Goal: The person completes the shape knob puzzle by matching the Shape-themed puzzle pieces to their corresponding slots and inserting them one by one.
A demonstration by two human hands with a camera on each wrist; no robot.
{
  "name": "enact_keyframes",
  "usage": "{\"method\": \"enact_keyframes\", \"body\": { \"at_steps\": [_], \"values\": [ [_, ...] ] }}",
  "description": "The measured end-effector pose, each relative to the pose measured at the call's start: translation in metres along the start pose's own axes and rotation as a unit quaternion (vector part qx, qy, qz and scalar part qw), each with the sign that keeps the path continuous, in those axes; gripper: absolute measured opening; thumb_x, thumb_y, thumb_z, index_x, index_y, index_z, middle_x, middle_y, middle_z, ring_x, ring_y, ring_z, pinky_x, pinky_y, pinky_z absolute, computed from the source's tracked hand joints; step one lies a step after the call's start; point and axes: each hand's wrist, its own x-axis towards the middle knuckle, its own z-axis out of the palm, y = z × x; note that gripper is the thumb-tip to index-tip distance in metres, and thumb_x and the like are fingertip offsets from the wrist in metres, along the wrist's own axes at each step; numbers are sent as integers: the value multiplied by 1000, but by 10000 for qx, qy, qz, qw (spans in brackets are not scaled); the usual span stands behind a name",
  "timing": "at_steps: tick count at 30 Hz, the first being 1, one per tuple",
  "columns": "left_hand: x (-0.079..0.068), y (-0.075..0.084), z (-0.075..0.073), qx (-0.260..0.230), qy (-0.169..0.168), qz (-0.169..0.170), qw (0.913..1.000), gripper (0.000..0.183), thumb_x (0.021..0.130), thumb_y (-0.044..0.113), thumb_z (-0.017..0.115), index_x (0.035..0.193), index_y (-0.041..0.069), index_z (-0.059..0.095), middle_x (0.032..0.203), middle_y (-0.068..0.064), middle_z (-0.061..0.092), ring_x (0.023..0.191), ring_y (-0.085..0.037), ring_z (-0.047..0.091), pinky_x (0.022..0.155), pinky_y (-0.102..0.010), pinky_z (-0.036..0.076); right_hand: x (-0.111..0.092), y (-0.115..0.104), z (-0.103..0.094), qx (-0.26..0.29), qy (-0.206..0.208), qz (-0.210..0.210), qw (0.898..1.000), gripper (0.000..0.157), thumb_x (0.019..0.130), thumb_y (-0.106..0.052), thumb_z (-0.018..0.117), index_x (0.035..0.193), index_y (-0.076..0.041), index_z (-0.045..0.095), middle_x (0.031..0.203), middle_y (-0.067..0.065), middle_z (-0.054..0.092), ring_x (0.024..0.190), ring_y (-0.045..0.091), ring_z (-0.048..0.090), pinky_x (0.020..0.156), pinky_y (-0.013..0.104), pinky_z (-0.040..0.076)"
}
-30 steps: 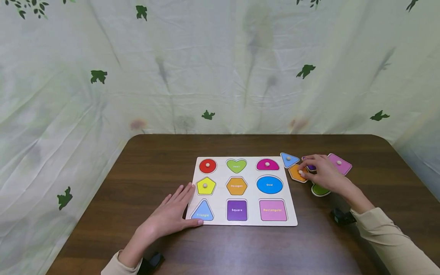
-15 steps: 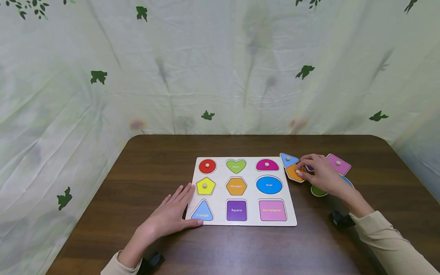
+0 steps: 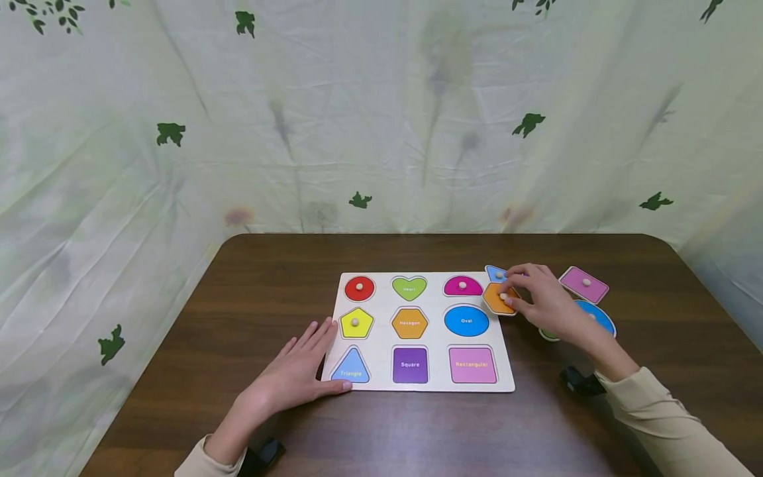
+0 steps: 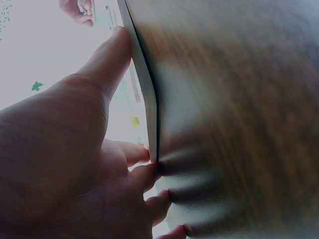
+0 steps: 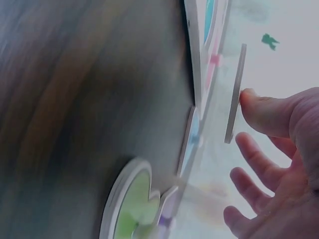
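My right hand (image 3: 544, 299) pinches the small knob of an orange hexagon puzzle piece (image 3: 495, 301). In the right wrist view the hexagon piece (image 5: 236, 94) is seen edge-on, raised off the table, thumb at its face and the other fingers spread below. It overlaps the right edge of the white shape puzzle board (image 3: 381, 351) in the head view. My left hand (image 3: 296, 369) rests at the board's lower left corner, thumb on the front edge and straight fingers along the left side. Red circle (image 3: 359, 295), yellow pentagon (image 3: 365, 323) and magenta semicircle (image 3: 454, 289) pieces with knobs sit in the board.
Right of the board lie a blue triangle piece (image 3: 492, 271), a pink rectangle piece (image 3: 577, 278) and a blue oval piece (image 3: 603, 318). A green heart piece (image 5: 132, 204) and a purple piece (image 5: 169, 204) lie close together, mostly hidden by my right hand in the head view.
My right hand has lifted the orange hexagon piece and carried it left to the board's edge, uncovering the blue oval piece. The left hand has stayed put.
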Motion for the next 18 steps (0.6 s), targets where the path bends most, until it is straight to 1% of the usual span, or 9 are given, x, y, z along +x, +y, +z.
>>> {"method": "enact_keyframes", "body": {
  "at_steps": [7,14,18],
  "values": [
    [1,-1,1,25,-6,4,10000,110,77,69,68,158,10,21,163,-8,19,149,-33,12,114,-59,16,3,-12,7,44,-177,157,9997,14,88,-5,72,101,-11,73,127,18,55,126,40,38,95,61,44],
    [1,-1,1,26,-25,-29,10000,110,77,70,68,158,10,21,163,-8,19,149,-33,12,115,-59,16,7,-20,12,-22,-172,9,9998,12,88,-6,73,99,-11,73,125,17,56,124,39,41,96,61,42],
    [1,-1,1,20,-35,-42,10000,110,77,69,68,158,10,21,163,-8,19,149,-33,12,115,-59,15,10,-26,15,18,-178,-68,9998,12,88,-6,73,99,-12,73,125,16,57,124,38,41,96,60,43]
  ]
}}
